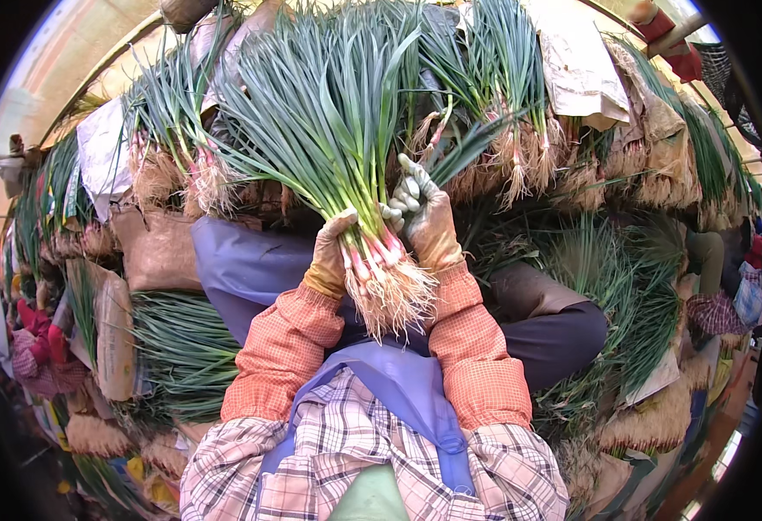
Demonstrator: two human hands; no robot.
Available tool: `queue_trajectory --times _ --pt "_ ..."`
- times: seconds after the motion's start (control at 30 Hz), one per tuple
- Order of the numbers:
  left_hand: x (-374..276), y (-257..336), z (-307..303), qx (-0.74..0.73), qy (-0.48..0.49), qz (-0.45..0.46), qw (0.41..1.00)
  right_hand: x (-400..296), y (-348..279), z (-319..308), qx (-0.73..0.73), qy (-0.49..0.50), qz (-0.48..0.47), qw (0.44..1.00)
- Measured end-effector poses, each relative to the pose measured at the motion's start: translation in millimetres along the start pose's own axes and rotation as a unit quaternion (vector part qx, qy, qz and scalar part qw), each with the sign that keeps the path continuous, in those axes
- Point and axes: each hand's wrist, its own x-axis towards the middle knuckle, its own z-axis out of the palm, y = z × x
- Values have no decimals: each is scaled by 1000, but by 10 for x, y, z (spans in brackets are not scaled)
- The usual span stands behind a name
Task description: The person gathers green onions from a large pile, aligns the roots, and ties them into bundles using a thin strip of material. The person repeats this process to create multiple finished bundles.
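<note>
A bunch of green onions is held in front of me, its long green leaves pointing away and its pink-white bases and pale roots toward my body. My left hand, in a soiled glove, is closed around the left side of the stalks just above the bases. On the right side of the bunch is my right hand, also gloved, its fingers curled beside the stalks. A loose green leaf or stalk sticks out past that hand to the upper right; whether the fingers pinch it is not clear.
More green onions lie in a row across the front, roots toward me, partly under white sacking. A pile of green leaves is at my left, another at my right. Other people sit at the far left and far right.
</note>
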Motion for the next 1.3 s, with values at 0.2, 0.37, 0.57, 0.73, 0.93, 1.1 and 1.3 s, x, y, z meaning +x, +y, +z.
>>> queue_trajectory --times 0.2,0.37,0.57,0.73,0.93,1.1,1.3 --pt "-2 15 10 1 32 2 999 361 -42 176 -171 -18 -47 984" --pt "14 1 -46 -2 67 18 998 474 32 85 -205 43 -98 973" --pt "-173 100 -65 13 20 33 999 564 -538 -597 -340 112 -225 906" --pt "-13 3 127 -6 19 61 998 -28 -468 -1666 -703 75 67 704" --pt "-79 250 287 27 -31 65 997 91 -867 -632 -698 104 -35 708" --pt "97 255 369 -8 -37 57 998 870 -949 -342 -552 64 -55 830" --pt "34 237 137 46 9 37 998 34 -275 -59 -904 -17 -216 368"
